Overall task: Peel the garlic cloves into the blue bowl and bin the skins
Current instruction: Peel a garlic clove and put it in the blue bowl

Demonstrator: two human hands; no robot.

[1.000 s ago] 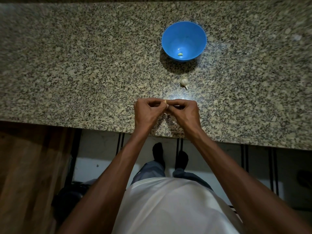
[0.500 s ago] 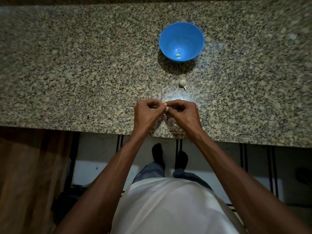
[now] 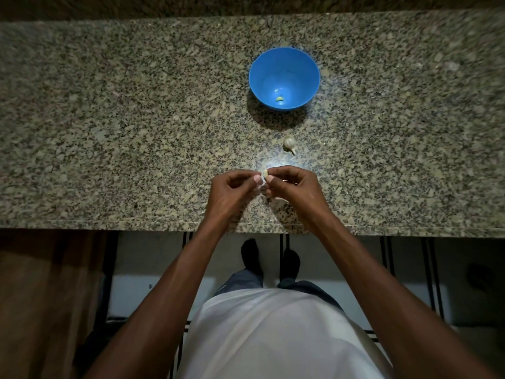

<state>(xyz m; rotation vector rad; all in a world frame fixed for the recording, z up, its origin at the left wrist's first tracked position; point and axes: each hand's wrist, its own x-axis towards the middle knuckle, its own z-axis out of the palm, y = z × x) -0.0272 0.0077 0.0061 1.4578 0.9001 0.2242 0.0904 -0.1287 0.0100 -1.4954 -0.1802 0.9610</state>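
Mid-peel. My left hand [image 3: 232, 187] and right hand [image 3: 292, 187] meet over the near counter [image 3: 109, 132] edge, fingertips of both pinching one garlic clove [image 3: 265, 174] between them; how much skin is off I cannot tell. Done, I judge: one peeled clove [image 3: 279, 99] lying in the blue bowl [image 3: 262, 67] at 12 o'clock. Left: the clove in hand, plus one garlic piece [image 3: 289, 143] on the counter between bowl and hands. Bowls: one. No bin in view; no loose skins visible.
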